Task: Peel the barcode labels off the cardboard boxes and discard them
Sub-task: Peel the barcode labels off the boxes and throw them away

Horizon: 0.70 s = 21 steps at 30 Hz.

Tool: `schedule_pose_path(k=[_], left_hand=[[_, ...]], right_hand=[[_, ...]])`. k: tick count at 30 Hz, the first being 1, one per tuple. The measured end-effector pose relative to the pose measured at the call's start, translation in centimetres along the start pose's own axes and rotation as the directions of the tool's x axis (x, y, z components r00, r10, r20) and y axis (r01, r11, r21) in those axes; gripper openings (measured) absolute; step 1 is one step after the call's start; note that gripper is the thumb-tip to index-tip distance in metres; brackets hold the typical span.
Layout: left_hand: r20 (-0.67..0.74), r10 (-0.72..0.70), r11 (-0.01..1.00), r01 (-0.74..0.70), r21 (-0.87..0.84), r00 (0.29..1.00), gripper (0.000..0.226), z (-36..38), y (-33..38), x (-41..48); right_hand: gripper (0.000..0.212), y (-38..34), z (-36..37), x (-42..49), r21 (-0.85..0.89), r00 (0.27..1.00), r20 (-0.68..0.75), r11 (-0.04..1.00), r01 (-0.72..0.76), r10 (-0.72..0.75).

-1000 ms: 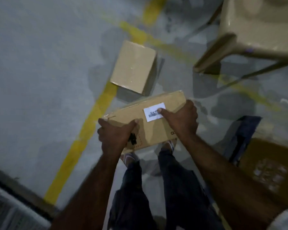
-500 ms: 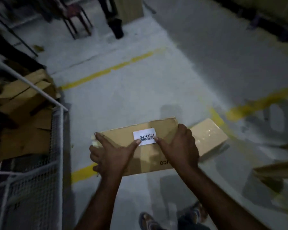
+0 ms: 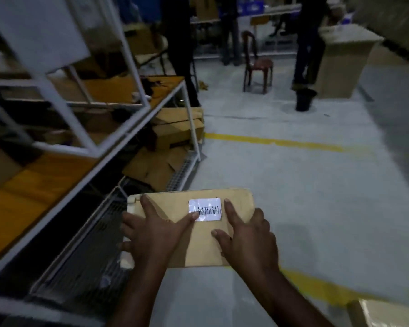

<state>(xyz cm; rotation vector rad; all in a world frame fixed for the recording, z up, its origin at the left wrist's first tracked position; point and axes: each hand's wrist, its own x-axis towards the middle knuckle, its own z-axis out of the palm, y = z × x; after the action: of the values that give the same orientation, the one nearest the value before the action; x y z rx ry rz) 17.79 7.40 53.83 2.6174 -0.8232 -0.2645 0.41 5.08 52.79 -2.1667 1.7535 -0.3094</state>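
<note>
I hold a flat cardboard box (image 3: 206, 246) in the air in front of me with both hands. A white barcode label (image 3: 205, 209) is stuck near the far edge of its top face. My left hand (image 3: 151, 232) grips the box's left part, with its thumb tip touching the label's lower left edge. My right hand (image 3: 248, 234) grips the right end; its index finger lies just right of the label and its thumb rests on the face below it. The label lies flat on the cardboard.
A white metal rack (image 3: 118, 147) with flattened cardboard (image 3: 172, 131) and a wire mesh cage (image 3: 87, 263) runs along the left. Another box (image 3: 387, 312) lies at the bottom right. Far back stand people (image 3: 307, 43), a red chair (image 3: 257, 62) and a tall carton (image 3: 345, 60). Yellow lines cross the grey floor.
My view has swung up and left from the floor to the rack. Both hands kept the box, and my left thumb slid onto the label's edge.
</note>
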Motion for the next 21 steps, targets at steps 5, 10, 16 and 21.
schedule_pose_path(k=[5, 10, 16, 21], left_hand=[[-0.152, -0.138, 0.99, 0.14, 0.003, 0.979, 0.136, -5.2, -5.0, 4.3], [-0.211, -0.301, 0.953, 0.303, -0.022, 0.93, 0.133, -9.6, -9.2, 8.1], [-0.396, -0.428, 0.899, 0.427, -0.096, 0.812, 0.128, -15.4, -10.8, 12.8], [-0.515, -0.494, 0.857, 0.49, -0.156, 0.7, 0.127, -18.8, -10.9, 16.7]], right_hand=[[0.073, -8.1, 0.9, 2.5, -0.007, 0.977, 0.063, 0.978, 0.206, -0.205], [0.072, -15.8, 1.5, 5.8, 0.019, 0.901, 0.041, 0.901, 0.432, -0.433], [0.068, -24.9, 1.5, 11.0, 0.092, 0.763, -0.06, 0.758, 0.646, -0.643], [0.068, -31.3, 1.3, 15.2, 0.165, 0.651, -0.065, 0.636, 0.754, -0.756]])
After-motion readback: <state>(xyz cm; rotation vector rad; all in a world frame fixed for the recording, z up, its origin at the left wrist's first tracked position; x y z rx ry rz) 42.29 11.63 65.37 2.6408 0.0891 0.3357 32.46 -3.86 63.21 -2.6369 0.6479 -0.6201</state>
